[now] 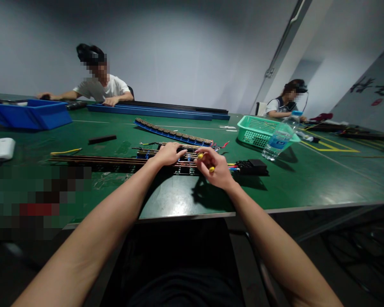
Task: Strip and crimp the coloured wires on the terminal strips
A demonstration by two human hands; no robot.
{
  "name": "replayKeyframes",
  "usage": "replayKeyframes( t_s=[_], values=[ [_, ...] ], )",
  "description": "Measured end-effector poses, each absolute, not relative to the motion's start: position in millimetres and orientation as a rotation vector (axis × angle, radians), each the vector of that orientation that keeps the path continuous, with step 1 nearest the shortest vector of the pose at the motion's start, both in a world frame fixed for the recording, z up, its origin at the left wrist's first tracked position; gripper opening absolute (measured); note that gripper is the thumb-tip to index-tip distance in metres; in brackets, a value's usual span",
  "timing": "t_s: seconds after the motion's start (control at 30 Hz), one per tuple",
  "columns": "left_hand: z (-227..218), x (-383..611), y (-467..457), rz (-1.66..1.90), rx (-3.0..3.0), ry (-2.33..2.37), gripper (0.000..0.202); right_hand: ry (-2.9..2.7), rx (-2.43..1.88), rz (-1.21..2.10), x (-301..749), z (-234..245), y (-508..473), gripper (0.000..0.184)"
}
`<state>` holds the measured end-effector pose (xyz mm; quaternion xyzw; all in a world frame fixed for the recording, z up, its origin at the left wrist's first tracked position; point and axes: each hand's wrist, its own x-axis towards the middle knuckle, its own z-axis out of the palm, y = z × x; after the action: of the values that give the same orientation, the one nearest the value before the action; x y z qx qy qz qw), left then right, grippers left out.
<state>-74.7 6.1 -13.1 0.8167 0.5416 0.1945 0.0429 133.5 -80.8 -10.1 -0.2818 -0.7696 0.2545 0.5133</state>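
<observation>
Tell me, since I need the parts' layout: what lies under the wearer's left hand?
Long dark strips with copper-coloured lines pass under the left hand, with blue pieces showing on both sides of it. What sits directly beneath the palm is covered.

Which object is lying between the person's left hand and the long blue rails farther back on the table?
In the head view, a blue strip with copper-coloured lines lies between the left hand and the long blue rails.

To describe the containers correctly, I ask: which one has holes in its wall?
The green basket behind the bottle: its wall is perforated, whereas the blue bin looks solid.
</observation>
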Motion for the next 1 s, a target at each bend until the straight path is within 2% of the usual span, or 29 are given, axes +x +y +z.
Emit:
replayKeyframes(
  t_s=[0.17,0.3,0.43,0.67,1.0],
  values=[
    [-8.5,-74.2,3.2,0.465,2.551,1.683,0.052,-2.205,-0.689,0.411,124.7,-15.9,-88.7,0.027],
    [-5.1,-72.1,-0.8,0.39,2.529,1.735,0.055,-1.811,-0.811,0.478,121.0,-9.3,-87.0,0.024],
    [-4.0,-70.4,-1.2,0.363,2.532,1.755,0.057,-1.408,-0.782,0.599,130.5,9.2,-78.4,0.038],
    [-2.2,-70.3,0.3,0.321,2.548,1.779,0.054,-1.17,-0.647,0.477,160.9,38.6,-49.4,0.043],
    [-4.5,-71.6,4.1,0.345,2.609,1.779,0.053,-1.112,-0.765,0.59,181.3,14.3,-7.2,0.06]
  ],
)
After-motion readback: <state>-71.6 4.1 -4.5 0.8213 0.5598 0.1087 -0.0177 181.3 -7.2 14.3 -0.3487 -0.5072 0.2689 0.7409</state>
